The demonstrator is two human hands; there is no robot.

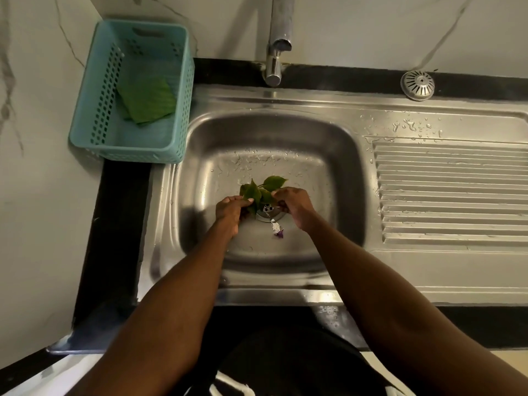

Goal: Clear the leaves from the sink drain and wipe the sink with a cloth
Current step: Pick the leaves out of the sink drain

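Note:
Green leaves [261,190] lie bunched over the drain [268,214] in the bottom of the steel sink [337,167]. My left hand [230,211] pinches the leaves on their left side. My right hand [294,205] grips them from the right, fingers curled at the drain's edge. Part of the drain ring shows between my hands. A folded green cloth [148,100] rests inside the teal basket [134,90] at the sink's upper left.
A small foil and purple scrap [277,227] lies just in front of the drain. The tap [278,41] stands behind the basin. A round metal strainer cap [417,84] sits on the back ledge. The ribbed drainboard [451,190] is wet with drops.

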